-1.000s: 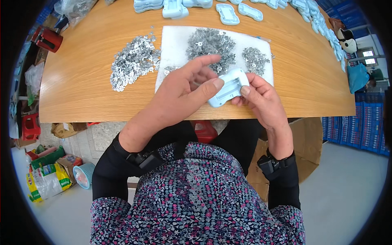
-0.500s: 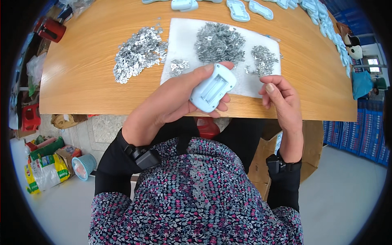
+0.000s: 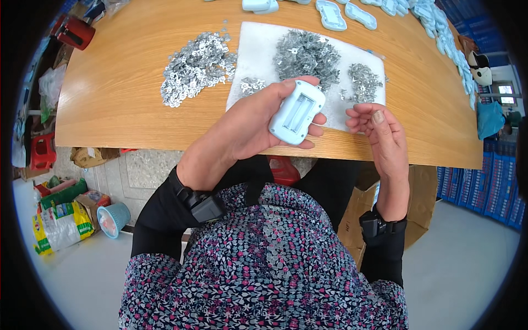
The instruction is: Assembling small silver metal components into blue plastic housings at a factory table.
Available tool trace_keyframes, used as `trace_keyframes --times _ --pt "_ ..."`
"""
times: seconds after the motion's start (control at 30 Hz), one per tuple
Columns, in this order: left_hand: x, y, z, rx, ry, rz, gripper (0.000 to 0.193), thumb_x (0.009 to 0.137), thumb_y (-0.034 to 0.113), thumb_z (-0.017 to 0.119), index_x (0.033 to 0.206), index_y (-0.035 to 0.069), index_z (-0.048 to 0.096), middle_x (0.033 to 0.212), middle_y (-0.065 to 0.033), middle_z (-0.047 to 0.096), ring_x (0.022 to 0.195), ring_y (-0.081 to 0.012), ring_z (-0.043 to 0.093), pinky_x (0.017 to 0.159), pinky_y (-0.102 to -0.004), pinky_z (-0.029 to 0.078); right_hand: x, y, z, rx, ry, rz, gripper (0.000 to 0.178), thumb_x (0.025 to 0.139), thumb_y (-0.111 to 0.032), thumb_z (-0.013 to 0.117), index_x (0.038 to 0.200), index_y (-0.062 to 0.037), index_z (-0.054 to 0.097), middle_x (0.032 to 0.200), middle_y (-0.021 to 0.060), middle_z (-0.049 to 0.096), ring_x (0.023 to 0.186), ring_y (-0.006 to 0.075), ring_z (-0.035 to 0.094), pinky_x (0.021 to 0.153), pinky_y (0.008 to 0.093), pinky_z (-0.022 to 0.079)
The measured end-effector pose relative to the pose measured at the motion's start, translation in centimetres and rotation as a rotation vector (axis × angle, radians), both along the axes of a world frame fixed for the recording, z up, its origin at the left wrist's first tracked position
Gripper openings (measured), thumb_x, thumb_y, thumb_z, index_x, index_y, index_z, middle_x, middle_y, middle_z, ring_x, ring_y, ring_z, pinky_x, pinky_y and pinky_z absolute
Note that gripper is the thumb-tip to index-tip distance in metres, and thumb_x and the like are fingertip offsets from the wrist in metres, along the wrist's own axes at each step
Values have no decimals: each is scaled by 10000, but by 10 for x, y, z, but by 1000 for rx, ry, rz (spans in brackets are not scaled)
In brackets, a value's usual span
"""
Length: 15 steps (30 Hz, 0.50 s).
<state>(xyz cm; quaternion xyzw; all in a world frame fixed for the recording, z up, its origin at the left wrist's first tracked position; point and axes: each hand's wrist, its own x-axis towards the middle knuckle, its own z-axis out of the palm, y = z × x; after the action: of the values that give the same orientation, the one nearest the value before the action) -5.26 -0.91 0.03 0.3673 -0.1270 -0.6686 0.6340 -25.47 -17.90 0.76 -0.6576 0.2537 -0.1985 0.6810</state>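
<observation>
My left hand [image 3: 261,113] grips a light blue plastic casing [image 3: 297,113] over the table's near edge. An open battery compartment with two long slots faces up in it, and small holes sit near its corners. The thumb lies along the top end, with fingers wrapped beneath. To the right, my right hand [image 3: 385,132] is curled, thumb against the bent fingers; anything pinched there is too small to make out. Just beyond it lies a small pile of metal clips [image 3: 363,82] on a white foam sheet [image 3: 256,44]. A bigger heap of metal pieces [image 3: 307,55] occupies the sheet's middle.
Flat silvery metal tabs [image 3: 198,66] are heaped on the wooden table [image 3: 121,99] left of the sheet, with a few more tabs [image 3: 253,85] on its left edge. More blue casings [image 3: 331,15] line the far side. A red stool [image 3: 283,170] stands below the near edge.
My left hand has shifted slightly right with the casing, which has turned a little more upright. My right hand stays nearly in place, fingers curled. The whole view has shifted slightly.
</observation>
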Motion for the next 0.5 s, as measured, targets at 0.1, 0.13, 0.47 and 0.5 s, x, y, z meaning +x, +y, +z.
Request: trace_keyframes --times 0.1,0.13,0.47,0.5 --pt "3 2 -11 -87 27 -12 545 1088 380 266 1545 88 318 1348 -118 575 1167 -280 631 902 -520 582 5 5 3 -69 33 21 246 1024 -195 593 1150 0 677 991 12 684 876 69 588 810 242 472" --pt "3 3 -12 -109 51 -7 544 1086 377 269 1544 88 320 1348 -118 576 1177 -280 625 912 -529 573 6 7 4 -110 56 29 237 1022 -184 595 1151 -2 678 990 6 682 882 64 588 812 238 472" --pt "-2 -5 -8 -366 157 159 518 1079 343 277 1511 63 337 1286 -180 603 1181 -279 611 1021 -435 496 19 30 7 77 77 192 260 986 -117 631 1222 -21 576 1053 27 675 913 83 628 771 256 513" --pt "-5 -7 -4 -386 153 205 505 1084 342 269 1491 54 350 1240 -215 622 1154 -285 626 1013 -414 505 25 37 7 110 73 180 333 974 -82 633 1286 -26 530 1082 48 673 907 113 654 749 280 530"
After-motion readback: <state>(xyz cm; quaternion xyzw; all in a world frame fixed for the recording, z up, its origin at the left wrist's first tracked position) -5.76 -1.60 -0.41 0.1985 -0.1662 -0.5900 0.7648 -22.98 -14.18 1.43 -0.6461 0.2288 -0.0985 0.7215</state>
